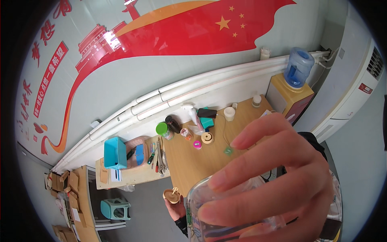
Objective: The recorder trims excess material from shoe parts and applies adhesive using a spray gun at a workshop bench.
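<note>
Very close to the camera, my right hand (278, 173) has its fingers curled over a clear see-through container (201, 193) with coloured print along its left side. The hand covers much of it, so its full shape is hidden. Lower and further away, my left hand (176, 210), below a dark sleeve, holds up a beige round lid (172, 196) with a brownish inside and a small cream piece standing on it. That lid is beside the near left corner of the wooden table (185, 165). The clear container stays apart from it.
A green-lidded jar (162, 129), dark bottle (173, 124), pink-lidded pot (197, 144), beige round item (207, 138) and white cup (229, 113) stand on the table. Leftward are hand tools (158, 155), a turquoise bin (115, 152) and a stool (115, 209). A water dispenser (288, 92) stands far right.
</note>
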`<state>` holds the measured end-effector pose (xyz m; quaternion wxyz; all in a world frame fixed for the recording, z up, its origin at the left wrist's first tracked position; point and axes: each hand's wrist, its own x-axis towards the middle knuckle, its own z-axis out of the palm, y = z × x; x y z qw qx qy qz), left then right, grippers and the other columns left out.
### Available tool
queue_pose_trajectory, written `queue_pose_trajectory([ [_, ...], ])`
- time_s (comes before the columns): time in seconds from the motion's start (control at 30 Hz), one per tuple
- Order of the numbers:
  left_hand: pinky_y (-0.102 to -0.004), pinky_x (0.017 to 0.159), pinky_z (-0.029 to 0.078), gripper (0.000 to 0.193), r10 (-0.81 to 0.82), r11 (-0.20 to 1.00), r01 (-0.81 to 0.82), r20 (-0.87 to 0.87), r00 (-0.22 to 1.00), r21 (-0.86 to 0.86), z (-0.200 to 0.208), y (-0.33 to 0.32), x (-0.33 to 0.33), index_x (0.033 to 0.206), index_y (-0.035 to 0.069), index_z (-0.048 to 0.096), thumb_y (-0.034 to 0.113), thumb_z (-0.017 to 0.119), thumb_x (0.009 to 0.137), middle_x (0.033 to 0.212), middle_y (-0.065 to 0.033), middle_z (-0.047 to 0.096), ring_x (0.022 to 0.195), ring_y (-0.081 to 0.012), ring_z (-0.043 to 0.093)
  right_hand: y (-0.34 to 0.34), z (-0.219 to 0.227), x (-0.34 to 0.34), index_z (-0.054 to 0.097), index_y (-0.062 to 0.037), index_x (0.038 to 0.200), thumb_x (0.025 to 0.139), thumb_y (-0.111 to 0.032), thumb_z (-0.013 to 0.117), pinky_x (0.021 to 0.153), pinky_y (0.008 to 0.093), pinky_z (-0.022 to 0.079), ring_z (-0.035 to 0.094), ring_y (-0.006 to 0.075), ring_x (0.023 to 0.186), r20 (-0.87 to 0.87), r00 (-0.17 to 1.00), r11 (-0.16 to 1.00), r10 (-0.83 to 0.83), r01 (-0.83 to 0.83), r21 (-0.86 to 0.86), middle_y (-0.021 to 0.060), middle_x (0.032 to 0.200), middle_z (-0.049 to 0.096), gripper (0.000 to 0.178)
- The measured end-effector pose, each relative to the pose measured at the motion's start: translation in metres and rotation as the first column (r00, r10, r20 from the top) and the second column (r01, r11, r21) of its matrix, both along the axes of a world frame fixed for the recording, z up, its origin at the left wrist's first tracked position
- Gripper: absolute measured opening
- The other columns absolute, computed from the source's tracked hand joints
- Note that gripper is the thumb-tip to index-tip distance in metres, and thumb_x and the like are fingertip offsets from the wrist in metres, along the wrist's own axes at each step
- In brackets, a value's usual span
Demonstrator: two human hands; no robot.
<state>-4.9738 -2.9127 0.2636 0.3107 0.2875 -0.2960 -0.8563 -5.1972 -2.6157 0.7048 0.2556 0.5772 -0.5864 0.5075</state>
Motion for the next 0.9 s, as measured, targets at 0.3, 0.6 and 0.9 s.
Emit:
queue_pose_trajectory([
  [0.3, -0.0474, 0.105, 0.041, 0.054, -0.021, 1.0, 0.021, -0.01, 1.0, -0.013, 0.0, -0.002, -0.005, 0.141, 0.016, 0.048, 0.049, 0.055, 0.099, 0.138, -0.0055, 0.056, 0.122, -0.024, 0.055, 0.007, -0.007, -0.03, 0.07, -0.0159, 0.102, 0.084, -0.016, 0.075, 0.07, 0.0354, 0.048, 0.067, 0.02, 0.086, -0.063, 0.991, 0.984, 0.115, -0.105, 0.143, 0.0103, 0.104, 0.072, 0.018],
  [0.6, -0.0493, 0.107, 0.039, 0.053, 0.03, 0.999, -0.03, 0.0, 1.0, -0.016, 0.002, 0.003, -0.002, 0.14, 0.015, 0.048, 0.049, 0.054, 0.1, 0.14, -0.0051, 0.054, 0.125, -0.0237, 0.052, -0.013, -0.044, -0.051, 0.063, -0.0065, 0.117, 0.064, -0.019, 0.089, 0.083, 0.0373, 0.05, 0.065, 0.0244, 0.098, 0.135, 0.985, 0.984, 0.106, -0.123, 0.127, 0.0125, 0.112, 0.067, 0.06],
  [0.9, -0.0471, 0.105, 0.039, 0.053, -0.014, 0.999, 0.016, 0.043, 0.999, -0.032, 0.003, 0.0, -0.006, 0.14, 0.02, 0.048, 0.053, 0.053, 0.098, 0.14, -0.0042, 0.053, 0.125, -0.0227, 0.052, 0.003, -0.08, -0.061, 0.061, -0.0018, 0.124, 0.053, -0.024, 0.094, 0.09, 0.038, 0.049, 0.064, 0.0262, 0.105, 0.231, 0.973, 1.0, -0.005, 0.005, 0.003, 0.0118, 0.117, 0.063, 0.081],
])
